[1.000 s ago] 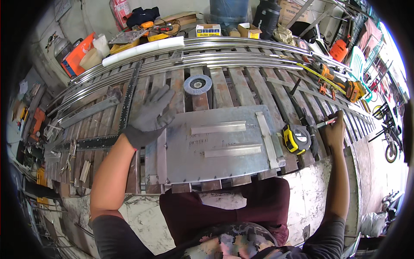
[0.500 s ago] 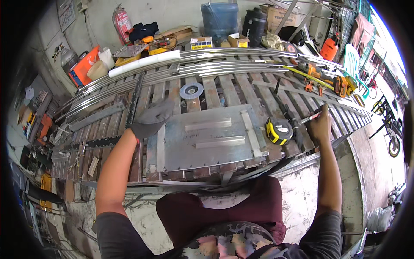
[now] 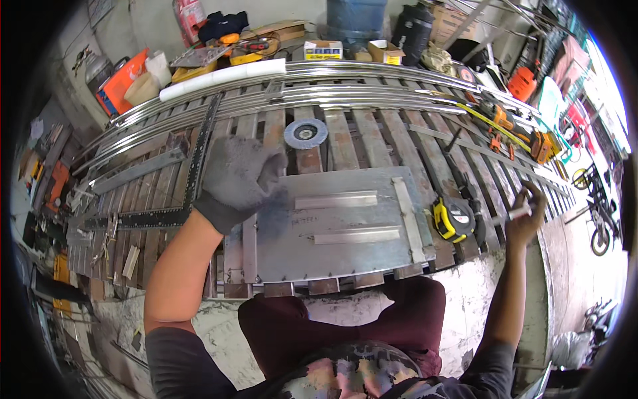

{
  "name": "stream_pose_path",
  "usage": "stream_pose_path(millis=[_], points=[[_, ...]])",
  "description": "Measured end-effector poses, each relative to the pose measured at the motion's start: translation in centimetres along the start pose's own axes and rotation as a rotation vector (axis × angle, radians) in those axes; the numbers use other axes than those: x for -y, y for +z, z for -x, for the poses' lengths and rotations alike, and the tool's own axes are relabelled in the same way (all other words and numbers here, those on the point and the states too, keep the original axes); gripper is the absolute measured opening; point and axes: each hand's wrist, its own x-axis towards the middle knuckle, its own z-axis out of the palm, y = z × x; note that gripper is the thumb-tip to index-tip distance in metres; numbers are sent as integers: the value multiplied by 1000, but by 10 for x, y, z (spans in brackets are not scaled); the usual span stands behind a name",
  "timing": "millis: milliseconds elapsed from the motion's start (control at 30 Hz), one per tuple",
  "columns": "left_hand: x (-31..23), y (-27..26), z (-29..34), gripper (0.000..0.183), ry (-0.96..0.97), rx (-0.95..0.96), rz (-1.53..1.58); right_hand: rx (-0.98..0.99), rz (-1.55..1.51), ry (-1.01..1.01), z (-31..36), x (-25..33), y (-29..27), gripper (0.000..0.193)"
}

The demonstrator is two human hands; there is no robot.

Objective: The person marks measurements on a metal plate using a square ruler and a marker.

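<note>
Bare right hand [image 3: 523,226] pinches a slim white pen [image 3: 520,213] — long axis roughly crosswise, pointing left; grey-gloved left hand [image 3: 238,178] curled, grip hidden.

Worn by me: one dark shirt front with blotchy pink, tan and grey print [image 3: 352,368]; one short charcoal left sleeve [image 3: 179,362], left of that front; one matching charcoal right sleeve [image 3: 493,366], right of it; maroon cloth trousers [image 3: 405,319], just beyond it; one grey fabric glove [image 3: 236,169], darker-cuffed, farther beyond, leftward.
</note>
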Motion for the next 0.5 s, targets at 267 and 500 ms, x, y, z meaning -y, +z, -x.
stream_pose_path(millis=[267,500], points=[[-29,-14,32,21,275,-23,137,780,-585,-159,8,210,-31,29],[-61,-11,25,39,254,43,417,933,-977,96,40,244,6,31]])
